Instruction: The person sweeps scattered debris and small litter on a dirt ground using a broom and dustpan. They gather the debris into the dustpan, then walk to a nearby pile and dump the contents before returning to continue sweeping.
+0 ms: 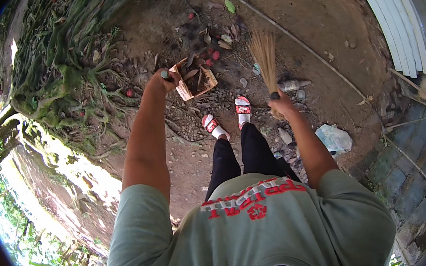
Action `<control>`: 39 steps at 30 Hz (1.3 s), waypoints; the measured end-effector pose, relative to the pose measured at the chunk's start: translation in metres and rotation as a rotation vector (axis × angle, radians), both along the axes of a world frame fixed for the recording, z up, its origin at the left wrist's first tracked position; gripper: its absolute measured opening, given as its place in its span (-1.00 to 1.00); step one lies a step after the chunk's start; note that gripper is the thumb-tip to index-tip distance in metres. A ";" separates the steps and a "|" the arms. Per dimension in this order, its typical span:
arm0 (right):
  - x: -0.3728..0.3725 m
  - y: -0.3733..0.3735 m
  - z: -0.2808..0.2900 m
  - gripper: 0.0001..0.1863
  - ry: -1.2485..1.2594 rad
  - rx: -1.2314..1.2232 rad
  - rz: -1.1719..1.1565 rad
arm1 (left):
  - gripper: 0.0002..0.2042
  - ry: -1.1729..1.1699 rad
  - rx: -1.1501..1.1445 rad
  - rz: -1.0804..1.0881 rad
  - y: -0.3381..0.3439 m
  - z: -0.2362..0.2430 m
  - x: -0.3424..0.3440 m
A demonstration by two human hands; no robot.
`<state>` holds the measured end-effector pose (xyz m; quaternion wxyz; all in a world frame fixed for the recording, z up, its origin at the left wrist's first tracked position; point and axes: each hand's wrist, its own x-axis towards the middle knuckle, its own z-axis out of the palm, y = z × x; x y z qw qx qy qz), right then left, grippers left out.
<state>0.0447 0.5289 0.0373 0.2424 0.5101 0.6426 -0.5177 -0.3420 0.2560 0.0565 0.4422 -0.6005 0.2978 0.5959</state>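
Observation:
My left hand (163, 81) is closed round the short handle of a pale orange scoop (184, 90), which holds dark soil and dry leaves. In my right hand (278, 102) is a broom of thin straw-coloured sticks (264, 57), gripped at its dark bound part, with the bristles pointing forward. Red round fruits (215, 55) and scattered leaves (225, 41) lie on the dirt beyond the scoop. A bottle (291, 85) lies just right of my right hand, and a pale plastic bag (335, 138) is farther right. My sandalled feet (242, 105) stand below the scoop and broom.
Mossy tree roots (64, 92) spread across the left, over sloping dirt. A long pole or pipe (297, 36) crosses the ground diagonally to the right. Pale corrugated sheets (383, 5) stand at the upper right, and weathered block paving (409, 172) is at the lower right.

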 end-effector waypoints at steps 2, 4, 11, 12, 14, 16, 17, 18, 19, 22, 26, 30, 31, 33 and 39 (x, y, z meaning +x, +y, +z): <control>-0.042 -0.039 -0.031 0.02 -0.011 -0.286 -0.106 | -0.91 0.024 0.023 -0.007 0.002 0.003 0.004; -0.065 -0.087 -0.035 -0.03 -0.071 -0.355 0.132 | -0.92 0.050 0.006 0.001 0.006 0.007 0.009; -0.012 -0.105 0.080 0.03 -0.004 -0.373 0.256 | -0.88 0.018 0.041 -0.034 -0.021 -0.002 0.006; 0.000 -0.089 0.099 0.01 -0.004 -0.468 0.231 | -0.89 0.028 0.121 -0.071 -0.037 -0.003 0.002; 0.028 -0.059 0.131 -0.03 -0.022 -0.529 0.137 | -0.87 0.014 0.242 -0.114 -0.082 -0.001 -0.006; 0.062 -0.027 0.152 -0.02 -0.026 -0.514 0.108 | -0.81 -0.011 0.283 -0.207 -0.137 0.010 -0.007; 0.079 -0.016 0.156 -0.02 -0.045 -0.402 0.061 | -0.76 -0.012 0.295 -0.290 -0.161 0.018 -0.006; 0.095 -0.009 0.153 -0.01 -0.047 -0.296 0.042 | -0.72 -0.010 0.275 -0.327 -0.183 0.028 -0.002; 0.107 0.001 0.145 -0.03 -0.040 -0.291 -0.076 | -0.68 -0.003 0.233 -0.365 -0.202 0.039 0.003; 0.120 0.012 0.096 -0.14 -0.088 -0.238 -0.382 | -0.64 -0.034 0.258 -0.379 -0.239 0.074 0.019; 0.057 -0.043 0.008 -0.48 -0.078 -0.487 -0.583 | -0.67 -0.074 0.181 -0.413 -0.253 0.090 0.027; 0.003 -0.159 0.016 -0.08 -0.035 -0.676 -0.371 | -0.77 -0.018 0.101 -0.408 -0.222 0.041 0.043; 0.005 -0.165 0.038 -0.07 -0.034 -0.694 -0.312 | -0.79 0.001 0.056 -0.400 -0.210 0.026 0.051; 0.015 -0.167 0.084 -0.06 -0.034 -0.690 -0.232 | -0.83 0.083 0.062 -0.426 -0.192 0.007 0.061; 0.049 -0.097 0.119 -0.06 -0.053 -0.325 -0.174 | -0.82 0.041 0.119 -0.370 -0.195 0.012 0.053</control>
